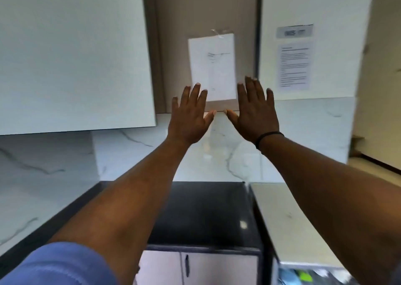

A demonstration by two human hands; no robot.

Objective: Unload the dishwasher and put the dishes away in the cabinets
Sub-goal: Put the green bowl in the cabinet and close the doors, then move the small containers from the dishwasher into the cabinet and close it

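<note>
Brown cabinet door (173,45) right ahead of both hands' fingers, left hand (188,115) and right hand (256,113) spread flat, holding nothing. Looks like the cabinet step; next they'd need a dish.

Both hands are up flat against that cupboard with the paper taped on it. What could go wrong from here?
The taped paper hangs right above the left hand and right hand, so sliding fingers might tear it loose. The open white cabinet door juts out on the left at head height, a likely bump if the person leans in. Both hands are empty and spread, so nothing can be dropped.
</note>
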